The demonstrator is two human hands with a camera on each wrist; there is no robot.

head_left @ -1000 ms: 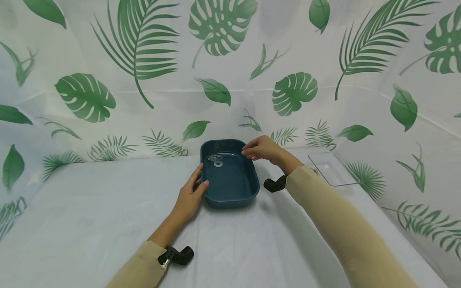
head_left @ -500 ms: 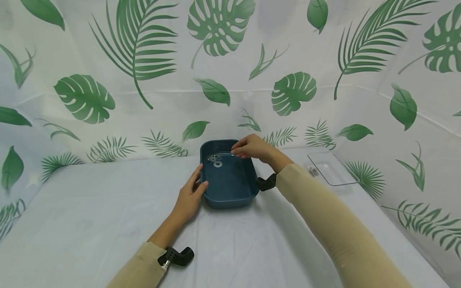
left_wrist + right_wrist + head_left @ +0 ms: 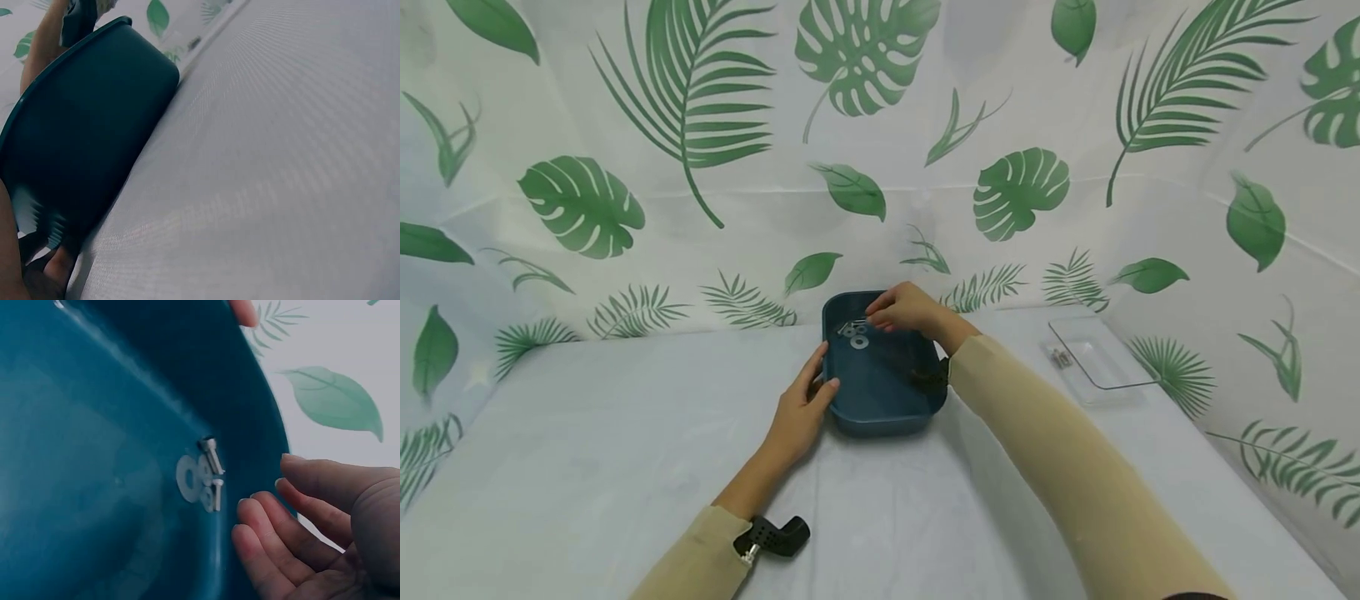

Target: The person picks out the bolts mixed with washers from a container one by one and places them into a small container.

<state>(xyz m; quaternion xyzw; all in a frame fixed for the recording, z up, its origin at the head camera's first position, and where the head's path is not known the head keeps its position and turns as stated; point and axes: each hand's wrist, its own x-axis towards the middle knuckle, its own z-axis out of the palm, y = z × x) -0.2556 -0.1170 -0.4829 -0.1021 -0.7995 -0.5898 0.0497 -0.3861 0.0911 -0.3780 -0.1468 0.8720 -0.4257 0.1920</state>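
Observation:
A deep blue plastic tray point(image 3: 883, 392) stands on the white-covered table. In it lie a large flat washer point(image 3: 189, 479), smaller washers point(image 3: 206, 499), a dark-headed screw point(image 3: 211, 453) and a lighter small screw point(image 3: 217, 494), close together near the wall. My left hand point(image 3: 797, 408) rests against the tray's left side, fingers along the outer wall and thumb at the rim. Over the tray's far part is my right hand point(image 3: 910, 310), its fingers loosely bent beside the screws. The right wrist view shows nothing between thumb and fingers.
At the right stands a clear plastic box point(image 3: 1101, 362), with several small metal pieces point(image 3: 1061, 358) at its left side. Behind the table hangs a leaf-printed white cloth point(image 3: 737, 208). Each wrist wears a black camera mount point(image 3: 778, 536).
My right hand has moved left from the tray's right rim to the small hardware inside. My left hand stays at the tray's left side. The view has shifted slightly.

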